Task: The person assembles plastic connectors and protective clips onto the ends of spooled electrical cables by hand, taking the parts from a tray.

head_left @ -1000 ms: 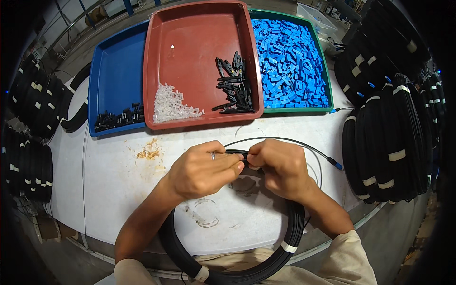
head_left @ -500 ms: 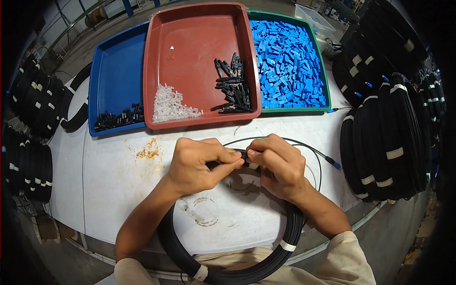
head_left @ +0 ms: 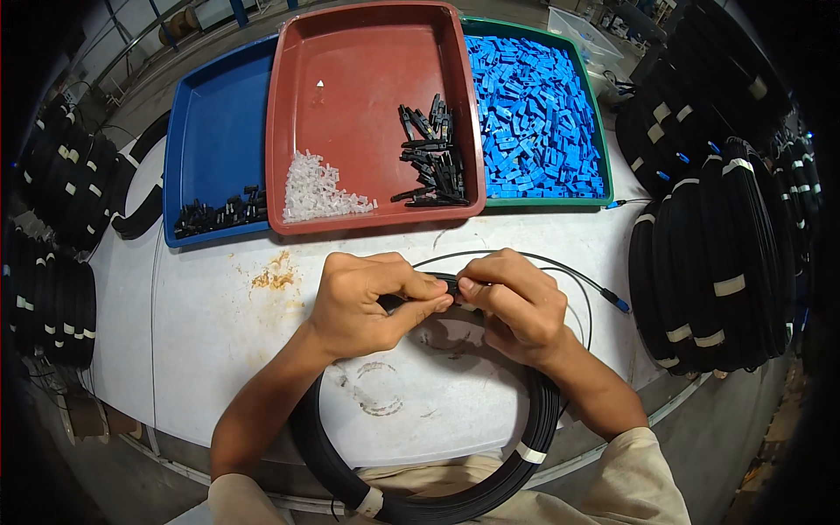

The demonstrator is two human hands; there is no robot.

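A coil of black cable (head_left: 544, 411), bound with white tape bands, lies at the table's near edge and overhangs it toward my lap. Over its far side, my left hand (head_left: 372, 302) is closed, thumb and forefinger pinching a small black connector part (head_left: 451, 284). My right hand (head_left: 518, 302) is closed on the same part from the right, its fingertips almost touching the left ones. The fingers hide most of the part. From behind my hands a loose cable end runs right to a blue-tipped connector (head_left: 615, 300) on the table.
Beyond my hands stand a blue tray (head_left: 219, 114) with small black parts, a red tray (head_left: 359, 96) with clear pieces and black connector parts, and a green tray (head_left: 604, 166) full of blue housings. Stacked cable coils (head_left: 700, 271) flank the white table (head_left: 210, 350) on both sides.
My right hand has shifted very slightly right, its fingertips changing position at the black part. The left hand keeps its pinch, and the coil stays in place.
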